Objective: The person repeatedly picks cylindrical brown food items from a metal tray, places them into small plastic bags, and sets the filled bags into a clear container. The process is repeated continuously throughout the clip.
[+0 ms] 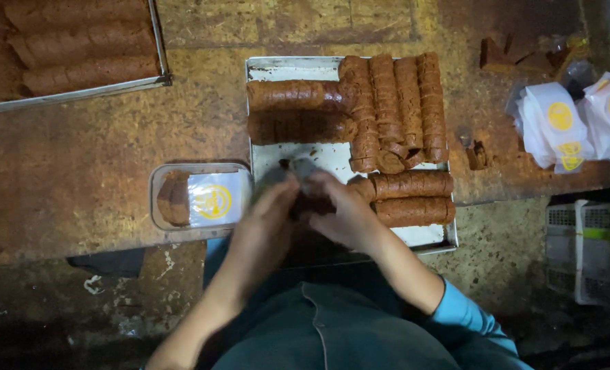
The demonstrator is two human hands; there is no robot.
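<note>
**Both hands closed around a dark piece over the tray's near edge**

We had our left hand (267,219) and right hand (343,216) pressed together from either side on a dark brown piece (310,204), fingers curled inward around it; the blur kept us from telling exactly how each finger sat. The piece hung just over the near edge of the metal tray (284,68), about midway along it.

On the tray, brown rolls (394,103) lay packed upright toward the far right corner, two more rolls (295,109) lay crosswise along the left side, and another pair (411,197) rested by the near right corner, just beside our right hand.

Just left of the tray stood a clear plastic box (199,199) holding a brown slab and a white label with a yellow circle. A stack of white wrappers (572,123) with yellow circles sat at the table's right edge. A second tray (72,89) of rolls filled the table's far left corner.
</note>
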